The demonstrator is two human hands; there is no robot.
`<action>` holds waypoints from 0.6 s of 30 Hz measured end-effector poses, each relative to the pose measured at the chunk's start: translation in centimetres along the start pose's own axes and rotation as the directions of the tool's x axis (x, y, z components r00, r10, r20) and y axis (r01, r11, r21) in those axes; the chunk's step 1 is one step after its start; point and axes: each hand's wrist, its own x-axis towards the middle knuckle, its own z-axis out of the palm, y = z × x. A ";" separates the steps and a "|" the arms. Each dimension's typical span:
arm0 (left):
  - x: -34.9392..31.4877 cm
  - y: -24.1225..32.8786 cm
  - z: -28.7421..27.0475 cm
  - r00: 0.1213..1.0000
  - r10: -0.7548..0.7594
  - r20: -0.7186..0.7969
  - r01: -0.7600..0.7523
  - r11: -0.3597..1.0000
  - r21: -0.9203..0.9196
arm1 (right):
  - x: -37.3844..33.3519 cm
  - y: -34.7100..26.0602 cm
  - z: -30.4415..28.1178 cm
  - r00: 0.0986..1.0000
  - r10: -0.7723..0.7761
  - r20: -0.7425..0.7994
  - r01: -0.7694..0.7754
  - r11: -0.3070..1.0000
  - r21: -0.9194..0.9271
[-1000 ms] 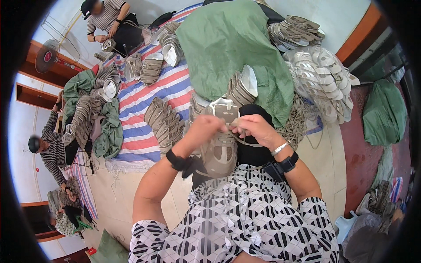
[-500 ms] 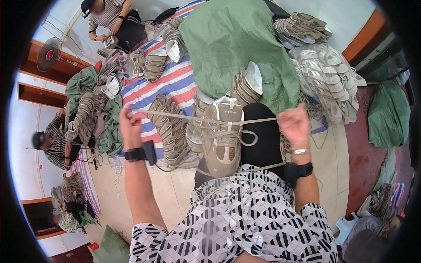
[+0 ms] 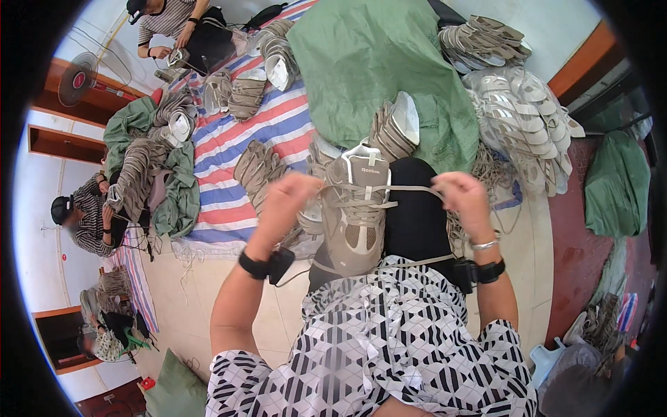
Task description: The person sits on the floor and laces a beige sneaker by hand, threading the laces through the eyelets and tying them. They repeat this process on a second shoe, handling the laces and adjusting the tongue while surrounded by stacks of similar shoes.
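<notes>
A taupe sneaker upper (image 3: 354, 233) lies over my black-clad thigh, toe end toward me and tongue pointing away. A flat beige shoelace (image 3: 406, 187) crosses it through the upper eyelets and runs out to both sides. Just left of the upper, my left hand (image 3: 285, 205) is closed, pinching one end of the lace; the hand is a little blurred. Over on the right, my right hand (image 3: 467, 201) pinches the other end between thumb and finger. The lace sags slightly near the right hand.
Stacked shoe uppers (image 3: 260, 177) lie on a striped sheet (image 3: 229, 167) ahead. Beyond is a green cloth (image 3: 382, 62); plastic-wrapped uppers (image 3: 521, 132) are at right, near bundled laces (image 3: 495, 170). Other people (image 3: 170, 28) work at the left. A fan (image 3: 80, 73) stands by the wall.
My left hand has come in rightward, close to the upper, and my right hand has shifted slightly inward. The lace, earlier stretched wide between both hands, now spans a shorter distance; its loose loop has shrunk.
</notes>
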 end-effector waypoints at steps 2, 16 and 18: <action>-0.6 3.0 3.4 0.966 0.143 0.213 -0.210 0.917 0.338 | -0.4 -1.3 5.1 0.940 -0.288 0.183 0.327 0.915 -0.238; 2.1 5.8 3.3 0.874 -0.011 0.486 -0.443 0.395 0.805 | -1.1 -0.5 6.4 0.846 -0.472 0.250 0.533 0.727 -0.432; 2.3 6.3 2.1 0.884 -0.032 0.467 -0.400 0.467 0.789 | 0.3 -0.7 6.4 0.884 -0.467 0.019 0.422 0.780 -0.462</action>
